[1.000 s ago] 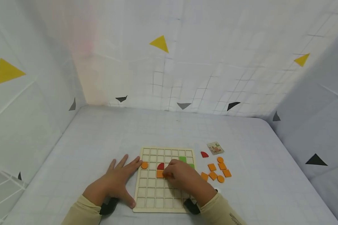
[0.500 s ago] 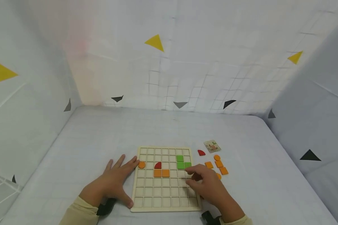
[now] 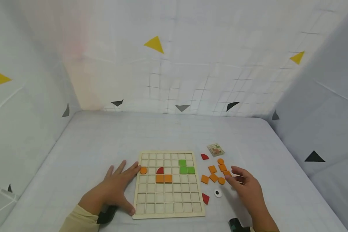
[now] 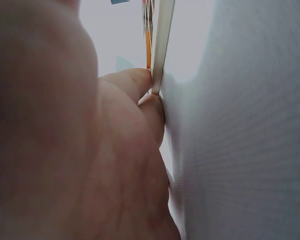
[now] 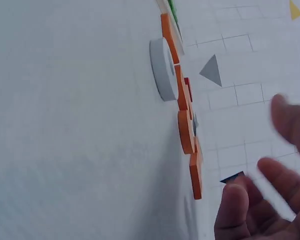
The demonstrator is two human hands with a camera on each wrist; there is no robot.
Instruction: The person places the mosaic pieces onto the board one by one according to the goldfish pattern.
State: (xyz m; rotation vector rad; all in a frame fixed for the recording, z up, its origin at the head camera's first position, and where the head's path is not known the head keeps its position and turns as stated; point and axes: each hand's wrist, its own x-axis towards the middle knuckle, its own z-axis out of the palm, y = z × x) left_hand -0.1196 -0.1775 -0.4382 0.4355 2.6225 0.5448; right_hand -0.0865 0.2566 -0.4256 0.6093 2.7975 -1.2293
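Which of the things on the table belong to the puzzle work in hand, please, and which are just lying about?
In use: grid board, steadied by the left hand; orange pieces by the right hand; pattern card.

Lying about: white disc; red piece beside the board.

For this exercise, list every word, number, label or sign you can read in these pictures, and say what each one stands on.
No words, numbers or brand marks can be read.
Small card beyond the loose pieces: it bears a printed coloured pattern, too small to read as text.
Wooden grid board: only empty squares, no lettering.
White disc: a dark dot, no writing.
Walls: yellow triangles and dark triangles, plain marks without text.
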